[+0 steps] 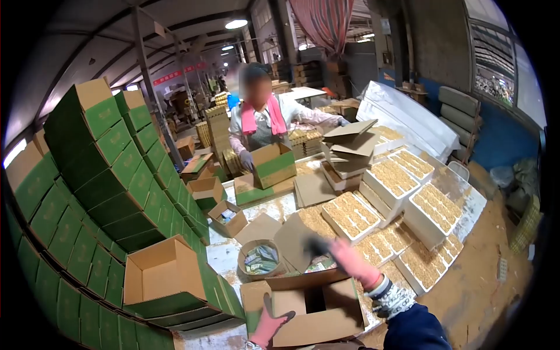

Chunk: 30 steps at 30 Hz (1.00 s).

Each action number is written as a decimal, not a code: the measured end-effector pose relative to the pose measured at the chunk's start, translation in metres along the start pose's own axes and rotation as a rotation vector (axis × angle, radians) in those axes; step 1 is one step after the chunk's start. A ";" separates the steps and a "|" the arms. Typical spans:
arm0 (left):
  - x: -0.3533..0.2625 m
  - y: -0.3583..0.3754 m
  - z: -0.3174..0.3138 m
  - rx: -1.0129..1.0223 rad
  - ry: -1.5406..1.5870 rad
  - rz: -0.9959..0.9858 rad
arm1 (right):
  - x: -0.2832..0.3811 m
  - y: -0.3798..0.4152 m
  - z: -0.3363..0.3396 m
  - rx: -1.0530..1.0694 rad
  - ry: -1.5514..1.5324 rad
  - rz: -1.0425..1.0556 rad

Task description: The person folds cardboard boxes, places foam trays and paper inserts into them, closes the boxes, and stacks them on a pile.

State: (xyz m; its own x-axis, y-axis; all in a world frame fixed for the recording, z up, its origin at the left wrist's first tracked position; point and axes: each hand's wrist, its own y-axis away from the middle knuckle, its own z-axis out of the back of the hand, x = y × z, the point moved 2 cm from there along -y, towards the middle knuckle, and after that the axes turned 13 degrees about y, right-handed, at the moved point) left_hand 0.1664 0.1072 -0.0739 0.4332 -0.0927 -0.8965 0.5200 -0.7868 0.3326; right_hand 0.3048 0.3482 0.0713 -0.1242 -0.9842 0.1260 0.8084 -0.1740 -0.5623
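An open cardboard carton (318, 335) with raised flaps stands in front of me, with brown flat pieces inside. My left hand (269, 324), in a pink glove with dark fingertips, lies against its near left side, thumb and fingers apart. Over the carton's far right edge, my right hand (350, 262) reaches forward in a similar glove. Its dark fingers are smeared by motion, so what they hold, if anything, cannot be made out. Close to it are a grey-brown cardboard sheet (291, 239) and a round tub (242, 262) of small printed packets (261, 259).
Green cartons (111, 169) are stacked high on the left, with an open carton (163, 271) nearer. White trays (350, 216) of tan pieces cover the right side. Across the table a co-worker (262, 116) holds a green carton (274, 166) beside stacked cardboard sheets (353, 140).
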 end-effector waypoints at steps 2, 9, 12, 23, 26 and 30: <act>-0.003 0.001 0.005 0.106 -0.220 -0.375 | -0.003 0.017 -0.010 -0.123 -0.081 -0.294; 0.024 0.000 0.002 0.009 0.051 -0.202 | 0.030 0.118 -0.026 0.283 0.397 -0.564; -0.011 0.027 -0.020 0.084 0.078 0.062 | 0.015 0.158 -0.021 0.878 0.136 -0.752; -0.014 -0.009 0.067 -0.244 -0.670 -0.354 | -0.047 0.185 -0.100 0.229 -0.269 -0.890; -0.014 -0.014 0.063 -0.296 -0.124 -0.184 | -0.145 0.135 -0.106 -0.132 -0.470 -1.369; -0.016 -0.009 0.063 -0.487 -0.112 -0.077 | -0.236 0.099 -0.198 0.095 0.010 -1.704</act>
State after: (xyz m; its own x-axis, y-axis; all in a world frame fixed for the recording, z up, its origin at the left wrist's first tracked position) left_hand 0.1083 0.0774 -0.0812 0.3124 -0.1312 -0.9408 0.8422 -0.4200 0.3382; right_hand 0.3004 0.5565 -0.1758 -0.8227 0.2994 0.4833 -0.2044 -0.9490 0.2401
